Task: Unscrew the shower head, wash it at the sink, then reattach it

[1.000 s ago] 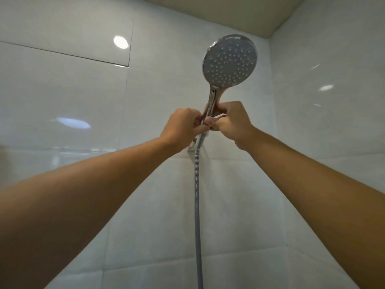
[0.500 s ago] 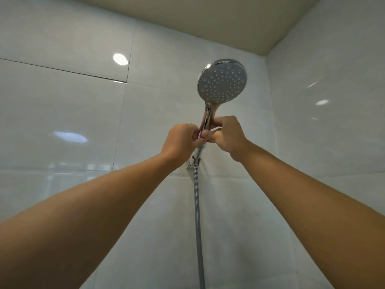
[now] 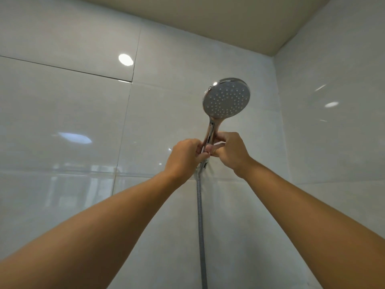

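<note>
Only 1 view existed, a wide-angle camera worn on the person's head. It was tilted upward toward the tiled wall corner (image 3: 273, 57) and a strip of ceiling (image 3: 208, 19), from arm's reach of the wall. Both forearms stretched away from the lower edges toward the frame's centre, bowed by lens distortion.

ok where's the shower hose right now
In the head view the metal shower hose hangs straight down the tiled wall, right of centre, from below the left hand, which grips the shower head handle's base.
</note>
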`<state>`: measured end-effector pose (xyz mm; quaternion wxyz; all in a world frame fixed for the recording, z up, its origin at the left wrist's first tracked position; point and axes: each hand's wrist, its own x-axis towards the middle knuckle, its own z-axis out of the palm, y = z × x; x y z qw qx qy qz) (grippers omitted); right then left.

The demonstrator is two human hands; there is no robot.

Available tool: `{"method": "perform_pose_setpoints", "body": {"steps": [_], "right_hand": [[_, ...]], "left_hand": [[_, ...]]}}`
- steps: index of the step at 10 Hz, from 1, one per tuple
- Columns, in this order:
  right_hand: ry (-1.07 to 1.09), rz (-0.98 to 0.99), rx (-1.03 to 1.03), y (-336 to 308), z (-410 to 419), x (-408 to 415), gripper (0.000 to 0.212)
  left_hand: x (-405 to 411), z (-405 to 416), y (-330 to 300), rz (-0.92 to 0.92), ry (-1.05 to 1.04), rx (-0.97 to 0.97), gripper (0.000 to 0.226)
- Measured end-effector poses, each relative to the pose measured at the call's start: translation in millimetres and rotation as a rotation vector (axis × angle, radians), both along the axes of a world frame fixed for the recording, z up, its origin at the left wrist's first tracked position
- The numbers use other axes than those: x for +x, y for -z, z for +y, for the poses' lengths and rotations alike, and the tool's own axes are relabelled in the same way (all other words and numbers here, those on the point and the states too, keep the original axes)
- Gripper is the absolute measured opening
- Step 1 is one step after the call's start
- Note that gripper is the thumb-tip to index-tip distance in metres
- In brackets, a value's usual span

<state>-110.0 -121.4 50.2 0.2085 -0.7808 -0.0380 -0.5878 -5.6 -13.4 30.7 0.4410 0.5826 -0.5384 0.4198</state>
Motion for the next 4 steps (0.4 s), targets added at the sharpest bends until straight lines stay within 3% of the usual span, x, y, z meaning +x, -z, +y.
{"method": "perform_pose_setpoints", "body": {"steps": [2, 4], "right_hand": [[0.042, -0.015, -0.037, 9, 0, 1, 0.015], [0.105, -0.003, 0.057, 36, 5, -7, 0.026]], "left_hand": [[1, -4, 10, -0.001, 0.040, -0.038, 0.014], [7, 1, 36, 0.082, -0.023, -0.079, 0.023]]}}
